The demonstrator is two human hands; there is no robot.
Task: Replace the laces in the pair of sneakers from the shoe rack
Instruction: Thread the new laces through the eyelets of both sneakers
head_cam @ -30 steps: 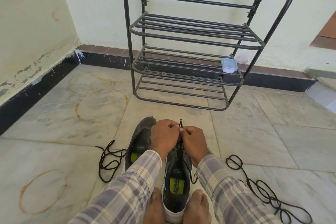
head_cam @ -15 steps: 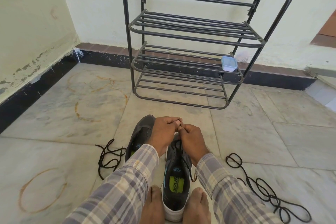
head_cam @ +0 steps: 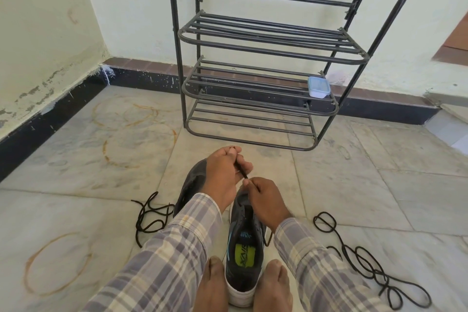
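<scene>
A dark grey sneaker (head_cam: 243, 248) with a green insole stands between my bare feet, toe pointing away. A black lace (head_cam: 240, 171) runs taut from its front eyelets. My left hand (head_cam: 224, 177) grips the lace's far part, raised above the toe. My right hand (head_cam: 263, 200) pinches the lace lower down, just over the eyelets. The second sneaker (head_cam: 190, 185) lies to the left, mostly hidden behind my left forearm. A loose black lace (head_cam: 149, 218) lies on the floor at the left. Another loose lace (head_cam: 364, 261) lies tangled at the right.
A black metal shoe rack (head_cam: 263, 58) stands against the back wall, with a small clear plastic box (head_cam: 318, 87) on its middle shelf. The marble floor (head_cam: 76, 159) carries rust-coloured ring stains at the left. Walls close in at the left and back.
My left hand has moved up and away from the right hand, drawing the lace out taut. The right hand stays low over the shoe's eyelets.
</scene>
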